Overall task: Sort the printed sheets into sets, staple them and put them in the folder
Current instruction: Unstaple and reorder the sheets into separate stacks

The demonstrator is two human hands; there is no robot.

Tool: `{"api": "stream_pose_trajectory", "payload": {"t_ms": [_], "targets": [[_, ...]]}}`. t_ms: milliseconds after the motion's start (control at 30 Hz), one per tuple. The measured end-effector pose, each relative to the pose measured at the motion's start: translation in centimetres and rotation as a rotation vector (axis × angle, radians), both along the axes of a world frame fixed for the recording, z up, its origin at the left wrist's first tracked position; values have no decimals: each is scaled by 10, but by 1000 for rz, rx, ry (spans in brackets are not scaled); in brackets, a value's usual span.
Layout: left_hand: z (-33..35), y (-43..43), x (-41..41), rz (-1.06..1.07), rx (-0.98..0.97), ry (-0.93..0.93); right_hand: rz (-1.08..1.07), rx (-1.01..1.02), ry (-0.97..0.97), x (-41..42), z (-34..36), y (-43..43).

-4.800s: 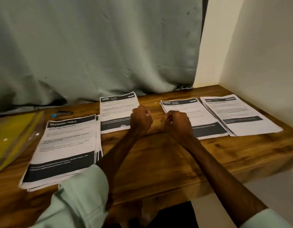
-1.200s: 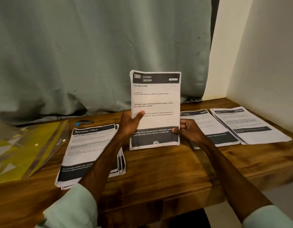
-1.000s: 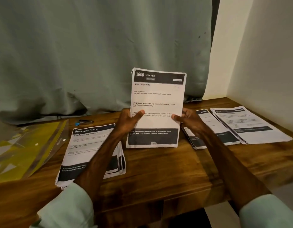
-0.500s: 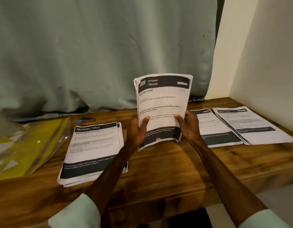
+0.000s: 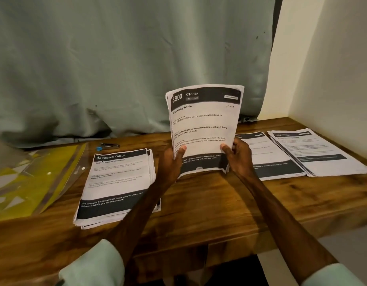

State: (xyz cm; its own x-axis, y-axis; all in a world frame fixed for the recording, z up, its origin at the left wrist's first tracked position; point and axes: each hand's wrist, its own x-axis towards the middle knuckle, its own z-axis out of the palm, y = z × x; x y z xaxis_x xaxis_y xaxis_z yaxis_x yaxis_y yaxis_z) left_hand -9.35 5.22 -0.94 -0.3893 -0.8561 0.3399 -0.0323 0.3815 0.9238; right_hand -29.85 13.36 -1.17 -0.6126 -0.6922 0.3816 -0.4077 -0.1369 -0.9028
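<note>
A set of printed sheets headed "3800 Kitchen" (image 5: 203, 129) stands upright on its short bottom edge, which rests on the wooden table (image 5: 209, 203) at the middle of the scene. Its long axis runs straight up. The left hand (image 5: 171, 162) grips the set's lower left edge, thumb across the front; the right hand (image 5: 238, 156) grips the lower right edge the same way. Both hands sit level and equally close, one on each side. This looks like squaring the set before stapling. A small stapler with a blue tip (image 5: 108, 146) lies far and left, nearer the left hand. A thick stack headed "Dressing Table" (image 5: 116, 184) lies flat just left. Two more stacks (image 5: 271, 157) lie flat to the right. A yellow folder (image 5: 32, 182) lies at far left.
</note>
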Motion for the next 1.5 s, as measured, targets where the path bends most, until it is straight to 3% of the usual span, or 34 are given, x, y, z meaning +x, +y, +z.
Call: {"api": "stream_pose_trajectory", "payload": {"t_ms": [300, 467, 633, 767, 900, 1100, 1367, 1500], "targets": [[1, 0, -6, 7, 22, -36, 55, 84, 6, -4, -13, 10], [19, -10, -2, 32, -67, -102, 134, 214, -14, -11, -11, 24], [28, -30, 8, 127, -14, -144, 200, 244, -356, -16, -21, 31], [29, -34, 13, 106, 26, -171, 249, 288, -448, -15, -21, 37], [28, -40, 21, 43, 113, -142, 302, 320, -569, -14, -13, 44], [16, -51, 24, -52, 346, -92, 317, 337, -599, -17, 0, 58], [-4, -60, -15, -112, 592, -246, 151, 435, -637, -42, 14, 59], [-8, -67, -32, -104, 593, -372, 61, 493, -570, -53, 7, 53]]}}
